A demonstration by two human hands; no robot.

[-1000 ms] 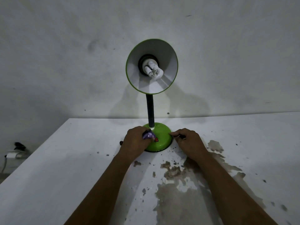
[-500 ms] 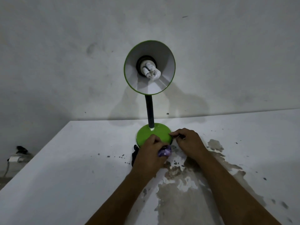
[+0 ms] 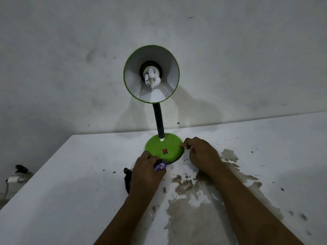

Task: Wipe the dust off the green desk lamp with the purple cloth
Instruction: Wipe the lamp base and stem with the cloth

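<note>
The soft, light purple cloth (image 3: 160,166) sits bunched in the left hand's (image 3: 146,171) grip, while the right hand (image 3: 201,156) pinches the stiff green desk lamp's (image 3: 163,147) base rim, probably the steadiest hold.

Looked like a plain, worn room, maybe a home or storage space; exact kind unclear. Bare grey wall (image 3: 70,50) was smudged and unpainted-looking. White table (image 3: 62,191) had peeling, stained patches (image 3: 194,200) toward its near right side. Wall socket with plug (image 3: 16,175) sat low beyond the table's left edge.
</note>
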